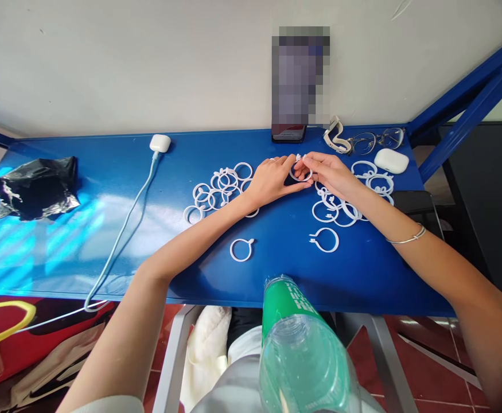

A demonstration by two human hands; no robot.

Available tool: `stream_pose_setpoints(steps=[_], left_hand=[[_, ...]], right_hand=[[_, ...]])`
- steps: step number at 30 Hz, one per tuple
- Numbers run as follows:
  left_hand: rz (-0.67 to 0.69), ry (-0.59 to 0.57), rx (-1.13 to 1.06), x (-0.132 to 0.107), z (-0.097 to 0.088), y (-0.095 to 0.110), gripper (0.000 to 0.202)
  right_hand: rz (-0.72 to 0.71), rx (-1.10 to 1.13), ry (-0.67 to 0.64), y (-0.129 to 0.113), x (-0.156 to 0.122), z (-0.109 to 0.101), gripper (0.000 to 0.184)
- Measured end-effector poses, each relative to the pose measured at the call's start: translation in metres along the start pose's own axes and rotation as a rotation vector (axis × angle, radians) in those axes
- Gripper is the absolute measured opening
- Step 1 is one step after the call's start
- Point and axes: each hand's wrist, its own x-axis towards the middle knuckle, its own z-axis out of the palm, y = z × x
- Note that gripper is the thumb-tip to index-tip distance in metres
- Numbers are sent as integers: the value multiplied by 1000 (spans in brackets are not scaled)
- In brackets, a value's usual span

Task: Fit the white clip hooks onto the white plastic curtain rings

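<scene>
Both hands meet around one white plastic ring (pixel 301 180) with a small clasp on its rim, just above the blue table. My left hand (pixel 270 182) grips the ring's left side between thumb and fingers. At the clasp, the thumb and fingers of my right hand (pixel 331 174) pinch the ring, hiding part of it. Several similar rings (pixel 204 200) lie in a loose pile beside my left hand. Another pile of rings (pixel 335 213) spreads under and beside my right wrist. Nearer the front edge lie a single closed ring (pixel 231 252) and a split-open ring (pixel 337 241).
A phone (pixel 288 135), partly blurred, leans against the wall. Glasses (pixel 364 142), a white strap (pixel 334 137) and an earbud case (pixel 391 161) lie back right. Left are a black plastic bag (pixel 57 172) and a charger (pixel 160 143) with cable. A green-labelled bottle (pixel 302 350) stands close in front.
</scene>
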Motion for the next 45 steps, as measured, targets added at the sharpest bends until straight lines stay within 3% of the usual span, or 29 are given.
stream_pose_setpoints(steps=[14, 22, 30, 45], left_hand=[[27, -34, -13, 2, -1, -4, 45], [10, -42, 26, 1, -2, -2, 49], [-32, -26, 50, 1, -1, -2, 57], [-71, -70, 44, 1, -8, 6, 36]], right_hand=[[-44, -8, 7, 2, 0, 0, 38], [-110, -68, 18, 12, 2, -4, 37], [-117, -46, 31, 3, -1, 0, 38], [-164, -5, 41, 8, 2, 1, 35]])
